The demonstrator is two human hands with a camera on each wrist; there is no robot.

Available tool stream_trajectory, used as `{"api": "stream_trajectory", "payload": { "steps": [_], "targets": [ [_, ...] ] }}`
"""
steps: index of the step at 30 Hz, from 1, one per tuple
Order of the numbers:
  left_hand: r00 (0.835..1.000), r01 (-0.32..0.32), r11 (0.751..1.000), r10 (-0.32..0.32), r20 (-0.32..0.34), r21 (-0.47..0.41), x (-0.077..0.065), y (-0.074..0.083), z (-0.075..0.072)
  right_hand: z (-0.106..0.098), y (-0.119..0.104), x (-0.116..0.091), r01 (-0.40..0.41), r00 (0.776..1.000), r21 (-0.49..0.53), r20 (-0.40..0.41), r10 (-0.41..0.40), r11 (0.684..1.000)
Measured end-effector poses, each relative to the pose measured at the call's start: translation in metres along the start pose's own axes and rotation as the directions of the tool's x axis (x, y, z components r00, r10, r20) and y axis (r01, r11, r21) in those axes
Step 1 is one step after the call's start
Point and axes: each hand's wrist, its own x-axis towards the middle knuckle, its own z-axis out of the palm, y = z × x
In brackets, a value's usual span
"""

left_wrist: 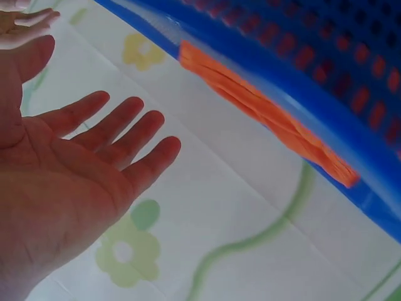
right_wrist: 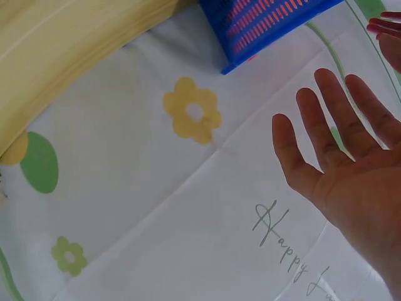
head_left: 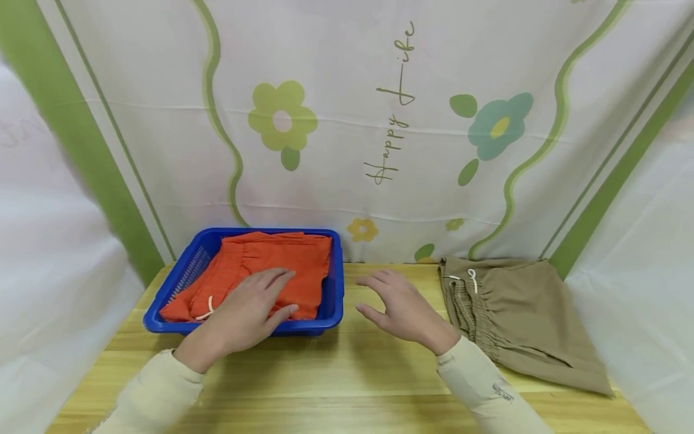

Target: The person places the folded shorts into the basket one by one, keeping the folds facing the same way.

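Observation:
Folded orange-red pants [head_left: 303,271] with a white drawstring lie inside a blue plastic basket [head_left: 334,301] at the left of the table. My left hand [head_left: 244,310] is over the basket's near side in the head view, its fingers spread and nothing in its grasp. To the right of the basket, my right hand [head_left: 403,307] hovers with relaxed fingers, also holding nothing. Folded brown pants [head_left: 537,313] with a gathered waistband and white drawstring lie on the table at the right. Both wrist views show bare palms, the left [left_wrist: 69,182] and the right [right_wrist: 357,163].
The wooden table [head_left: 303,386] runs up to a white printed curtain [head_left: 336,181] with flowers and lettering. More white cloth hangs at the left side [head_left: 59,241] and right side [head_left: 645,289]. The basket has perforated walls and a raised rim.

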Motion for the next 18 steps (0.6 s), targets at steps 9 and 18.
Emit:
{"api": "stream_trajectory", "payload": {
  "steps": [9,18],
  "targets": [
    [0.999,-0.005,0.999,0.007,-0.040,0.043,0.002,0.024,0.018,-0.007,0.009,-0.025,-0.029,0.999,-0.057,-0.046,0.027,0.998],
    [0.996,-0.056,0.996,0.060,-0.063,0.064,0.006,0.042,0.036,-0.011,0.019,-0.045,-0.025,0.997,-0.156,-0.081,0.013,0.987]
  ]
}}
